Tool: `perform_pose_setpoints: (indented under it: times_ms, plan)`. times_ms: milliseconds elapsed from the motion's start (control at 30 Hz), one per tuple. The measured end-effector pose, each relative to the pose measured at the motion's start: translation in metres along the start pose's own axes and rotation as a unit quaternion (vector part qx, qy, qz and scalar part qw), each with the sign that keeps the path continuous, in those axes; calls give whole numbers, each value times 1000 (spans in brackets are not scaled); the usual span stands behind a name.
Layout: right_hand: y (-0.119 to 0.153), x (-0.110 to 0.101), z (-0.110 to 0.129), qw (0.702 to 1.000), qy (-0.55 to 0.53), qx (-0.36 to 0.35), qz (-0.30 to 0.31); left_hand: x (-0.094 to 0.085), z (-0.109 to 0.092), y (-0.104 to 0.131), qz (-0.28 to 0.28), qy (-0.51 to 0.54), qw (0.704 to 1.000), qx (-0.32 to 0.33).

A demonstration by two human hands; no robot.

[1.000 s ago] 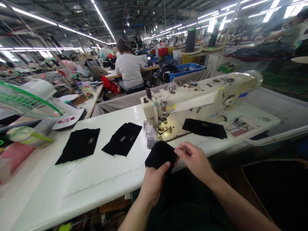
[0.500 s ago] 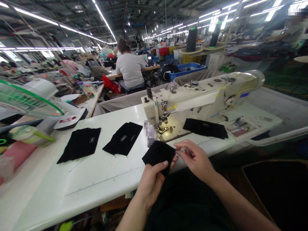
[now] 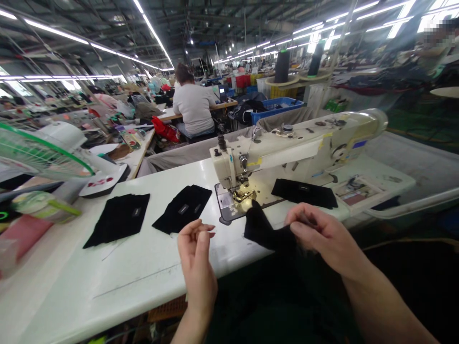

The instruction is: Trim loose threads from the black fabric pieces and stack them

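Observation:
My right hand [image 3: 315, 231] pinches the edge of a black fabric piece [image 3: 263, 229], which hangs off to its left over the table's front edge. To the left, my left hand [image 3: 198, 253] is raised with thumb and fingertips close together; whether anything thin is between them is too small to make out. Behind the cloth stands a white sewing machine [image 3: 279, 148], its needle area lit. Two stacks of black pieces with small labels, one at the far left [image 3: 120, 217] and one nearer the machine [image 3: 183, 209], lie on the white table [image 3: 143, 260]. Another black stack [image 3: 304, 192] lies right of the needle.
A green-rimmed fan [image 3: 46, 153] stands at the left, beside a pink cloth [image 3: 30, 239]. A small parts tray [image 3: 358, 191] is set at the table's right. Beyond the machine a person in a light top [image 3: 193, 107] sits near a blue crate [image 3: 278, 107].
My left hand has let go of the black piece and moved left. My right hand has taken hold of it and shifted right. The view has moved slightly.

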State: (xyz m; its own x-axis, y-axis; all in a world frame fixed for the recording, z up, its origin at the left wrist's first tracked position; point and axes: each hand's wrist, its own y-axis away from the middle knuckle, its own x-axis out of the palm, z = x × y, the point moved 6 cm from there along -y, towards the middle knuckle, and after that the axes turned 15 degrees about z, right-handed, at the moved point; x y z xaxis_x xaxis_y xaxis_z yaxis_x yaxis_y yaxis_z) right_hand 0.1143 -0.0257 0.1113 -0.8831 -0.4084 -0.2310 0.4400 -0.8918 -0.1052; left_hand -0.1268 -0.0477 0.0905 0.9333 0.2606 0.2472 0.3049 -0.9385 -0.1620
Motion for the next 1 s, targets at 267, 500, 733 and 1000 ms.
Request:
perform_pose_setpoints:
  times_ms: [267, 500, 733, 1000]
  plan:
    - [-10, 33, 1, 993, 96, 17, 69, 55, 4, 12, 330, -160, 923, -119]
    - [-16, 12, -18, 985, 139, 30, -98, 46, 60, 11, 251, 37, 915, -315]
    - [-22, 38, -13, 973, 220, -44, -47, 45, 57, 5, 250, -9, 934, -254]
    - [-24, 46, -23, 940, 332, -34, -66, 51, 50, 2, 285, -145, 935, -154]
